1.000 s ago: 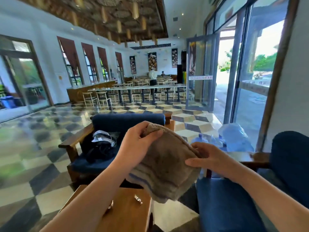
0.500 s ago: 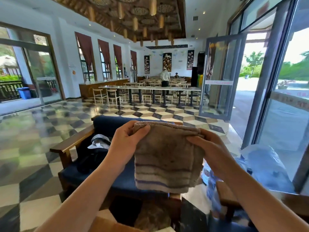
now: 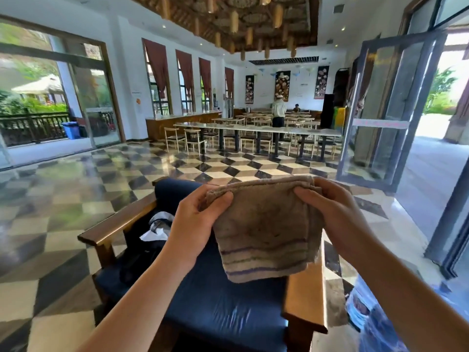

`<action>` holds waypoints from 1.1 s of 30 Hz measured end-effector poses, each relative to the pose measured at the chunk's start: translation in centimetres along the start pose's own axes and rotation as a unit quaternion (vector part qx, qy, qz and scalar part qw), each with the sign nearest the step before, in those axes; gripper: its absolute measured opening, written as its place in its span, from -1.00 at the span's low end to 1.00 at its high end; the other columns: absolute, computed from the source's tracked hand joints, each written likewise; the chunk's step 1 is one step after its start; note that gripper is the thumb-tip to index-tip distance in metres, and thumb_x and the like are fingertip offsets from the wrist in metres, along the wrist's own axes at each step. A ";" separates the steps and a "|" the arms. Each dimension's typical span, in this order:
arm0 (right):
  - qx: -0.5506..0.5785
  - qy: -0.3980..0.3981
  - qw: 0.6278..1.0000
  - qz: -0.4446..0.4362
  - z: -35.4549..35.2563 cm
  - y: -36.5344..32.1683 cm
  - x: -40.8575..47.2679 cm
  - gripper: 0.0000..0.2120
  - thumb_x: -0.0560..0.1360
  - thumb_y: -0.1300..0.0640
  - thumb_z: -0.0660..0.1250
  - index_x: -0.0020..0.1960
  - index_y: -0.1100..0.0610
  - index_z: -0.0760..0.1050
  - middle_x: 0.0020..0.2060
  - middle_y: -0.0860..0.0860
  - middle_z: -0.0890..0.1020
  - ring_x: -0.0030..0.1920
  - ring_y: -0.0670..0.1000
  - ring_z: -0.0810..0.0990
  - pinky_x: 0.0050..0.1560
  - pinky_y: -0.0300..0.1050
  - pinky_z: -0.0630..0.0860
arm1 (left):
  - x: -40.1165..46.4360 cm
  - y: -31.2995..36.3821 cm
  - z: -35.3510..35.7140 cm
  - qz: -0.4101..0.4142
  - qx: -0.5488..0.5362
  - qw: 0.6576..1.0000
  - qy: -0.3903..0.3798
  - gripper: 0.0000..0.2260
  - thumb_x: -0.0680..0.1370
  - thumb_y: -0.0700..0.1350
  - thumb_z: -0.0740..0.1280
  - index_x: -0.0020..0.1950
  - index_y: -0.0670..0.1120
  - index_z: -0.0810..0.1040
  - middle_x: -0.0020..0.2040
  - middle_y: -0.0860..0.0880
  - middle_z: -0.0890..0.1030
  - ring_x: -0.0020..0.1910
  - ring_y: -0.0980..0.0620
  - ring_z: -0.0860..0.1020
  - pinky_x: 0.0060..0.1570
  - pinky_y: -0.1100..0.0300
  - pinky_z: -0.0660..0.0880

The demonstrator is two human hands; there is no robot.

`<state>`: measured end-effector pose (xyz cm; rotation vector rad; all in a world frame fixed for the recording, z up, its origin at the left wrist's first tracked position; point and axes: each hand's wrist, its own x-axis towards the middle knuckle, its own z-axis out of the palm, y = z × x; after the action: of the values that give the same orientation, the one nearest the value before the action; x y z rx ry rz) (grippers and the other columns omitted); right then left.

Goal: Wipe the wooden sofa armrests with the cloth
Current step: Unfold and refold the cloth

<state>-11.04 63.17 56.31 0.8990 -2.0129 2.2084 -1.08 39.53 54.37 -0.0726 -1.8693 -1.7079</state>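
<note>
A folded grey-brown cloth [image 3: 264, 224] with faint purple stripes near its lower edge hangs in front of me, above a blue-cushioned wooden sofa chair [image 3: 215, 301]. My left hand [image 3: 195, 222] pinches the cloth's top left corner and my right hand [image 3: 332, 212] grips its top right edge. The chair's left wooden armrest [image 3: 114, 224] runs out to the lower left. Its right wooden armrest [image 3: 304, 298] lies below the cloth, partly hidden by it.
Dark clothing and a white item [image 3: 152, 232] lie on the chair seat. A bluish plastic bag [image 3: 368, 313] sits on the floor at the right. An open glass door [image 3: 388, 110] stands at the right. Dining tables and chairs [image 3: 253, 135] fill the far room, with a person [image 3: 278, 113] standing there.
I have stepped closer to the sofa chair, which now lies straight below my hands. Both hands have spread the cloth flat by its top corners.
</note>
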 end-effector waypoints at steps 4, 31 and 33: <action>0.068 -0.075 0.994 0.042 2.3 6.7 6.4 -0.87 0.49 -0.04 0.48 -0.01 -0.02 0.69 -0.10 0.00 0.73 -0.06 -0.01 0.72 -0.12 -0.16 0.66 | 2.5 -5.1 -1.5 -0.033 0.016 0.999 0.038 -0.83 0.54 0.11 0.44 -0.01 0.03 0.69 -0.10 0.03 0.70 -0.05 0.07 0.67 -0.08 0.27 0.60; 0.162 -0.627 0.737 0.194 47.3 29.1 26.8 -0.79 0.65 0.16 0.32 0.23 0.25 0.57 0.14 0.31 0.67 0.12 0.24 0.70 0.22 0.23 0.62 | 3.4 -18.6 -25.0 -0.113 0.257 0.745 0.606 -0.95 0.58 0.01 0.44 0.03 0.14 0.67 -0.04 0.15 0.71 -0.03 0.23 0.67 -0.20 0.39 0.57; 0.160 -0.654 0.715 0.190 51.8 29.0 25.7 -0.83 0.65 0.13 0.33 0.17 0.15 0.61 0.09 0.22 0.71 0.09 0.22 0.72 0.18 0.21 0.66 | 2.3 -18.7 -27.7 -0.114 0.242 0.724 0.635 -0.94 0.57 0.01 0.45 0.03 0.11 0.68 -0.06 0.15 0.70 -0.04 0.22 0.67 -0.21 0.39 0.57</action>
<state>-23.27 1.51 40.98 3.0104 -2.2461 2.3210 -0.17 10.03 38.63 1.2566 -1.1104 -0.8055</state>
